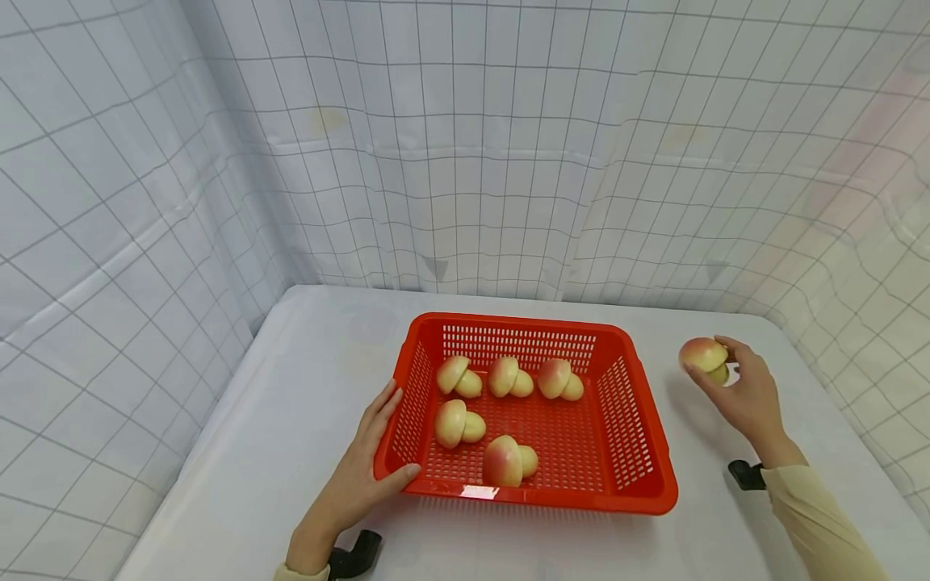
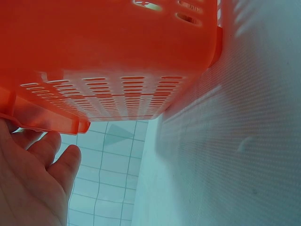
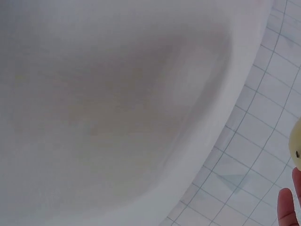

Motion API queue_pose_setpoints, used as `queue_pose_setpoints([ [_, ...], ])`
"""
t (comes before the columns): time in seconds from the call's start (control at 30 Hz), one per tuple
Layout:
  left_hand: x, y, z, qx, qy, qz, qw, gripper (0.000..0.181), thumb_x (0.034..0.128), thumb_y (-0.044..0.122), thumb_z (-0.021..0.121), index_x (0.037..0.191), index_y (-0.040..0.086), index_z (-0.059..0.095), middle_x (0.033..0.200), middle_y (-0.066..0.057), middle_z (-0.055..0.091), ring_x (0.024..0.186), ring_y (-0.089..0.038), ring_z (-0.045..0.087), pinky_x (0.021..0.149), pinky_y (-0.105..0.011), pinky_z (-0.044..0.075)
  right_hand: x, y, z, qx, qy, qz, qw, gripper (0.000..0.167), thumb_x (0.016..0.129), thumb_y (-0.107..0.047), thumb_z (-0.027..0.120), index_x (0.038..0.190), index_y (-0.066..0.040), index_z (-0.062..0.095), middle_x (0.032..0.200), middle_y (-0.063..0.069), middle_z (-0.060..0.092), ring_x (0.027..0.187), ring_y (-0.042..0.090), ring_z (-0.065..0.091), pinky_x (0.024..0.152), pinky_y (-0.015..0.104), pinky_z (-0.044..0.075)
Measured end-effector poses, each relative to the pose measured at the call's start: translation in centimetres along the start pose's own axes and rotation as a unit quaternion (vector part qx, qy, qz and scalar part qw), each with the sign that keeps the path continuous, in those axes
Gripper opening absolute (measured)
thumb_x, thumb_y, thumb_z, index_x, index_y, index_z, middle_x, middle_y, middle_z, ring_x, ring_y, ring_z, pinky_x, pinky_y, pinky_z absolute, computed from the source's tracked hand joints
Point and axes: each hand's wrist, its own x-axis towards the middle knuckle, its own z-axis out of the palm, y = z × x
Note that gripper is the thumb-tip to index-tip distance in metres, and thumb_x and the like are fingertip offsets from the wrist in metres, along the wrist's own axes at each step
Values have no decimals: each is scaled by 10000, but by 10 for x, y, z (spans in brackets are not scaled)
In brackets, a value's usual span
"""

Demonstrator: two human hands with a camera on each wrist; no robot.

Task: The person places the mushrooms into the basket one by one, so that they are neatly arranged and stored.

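Observation:
A red plastic basket [image 1: 639,428] with slotted walls stands on the table, and several model mushrooms with red-and-yellow caps lie in it, such as this one [image 1: 450,424]. My left hand [image 1: 356,476] rests at the basket's front left corner, thumb on the front rim and fingers along the left rim. The left wrist view shows the fingers [image 2: 66,165] beside the rim. To the right of the basket, my right hand [image 1: 748,399] pinches another mushroom [image 1: 701,355] between thumb and fingers, above the table. Only an edge of this mushroom [image 3: 296,146] and some fingertips [image 3: 286,207] enter the right wrist view.
The table [image 1: 312,363] has a white cover. White cloth with a dark grid [image 1: 494,161] hangs around its back and sides. A black wrist mount [image 1: 356,554] is on the left wrist, another [image 1: 747,474] on the right.

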Motion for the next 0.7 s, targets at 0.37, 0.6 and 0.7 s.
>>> queue_pose_setpoints([
  [0.37, 0, 2, 0, -22, 36, 2, 10000, 839, 797, 201, 723, 1481, 18, 271, 1542, -117, 170, 1340, -301, 260, 904, -515, 431, -3, -18, 0, 146, 153, -273, 9994, 640, 708, -121, 834, 1260, 30, 548, 1115, 184, 596, 934, 239, 462, 772, 261, 305],
  [0.6, 0, -3, 1, 7, 33, 14, 10000, 854, 790, 208, 730, 1487, 36, 266, 1547, -94, 163, 1338, -289, 265, 897, -496, 444, -5, -31, 0, 245, 298, -612, 9974, 657, 645, -47, 857, 1229, 39, 569, 1106, 193, 599, 950, 229, 476, 779, 195, 283],
  [0.7, 0, -15, 3, 27, 31, -11, 10000, 864, 790, 206, 732, 1495, 53, 255, 1553, -80, 151, 1346, -282, 251, 904, -505, 435, -4, -36, 0, 322, 383, -831, 9953, 668, 605, -18, 866, 1209, 39, 586, 1075, 184, 605, 946, 215, 478, 801, 182, 281],
])
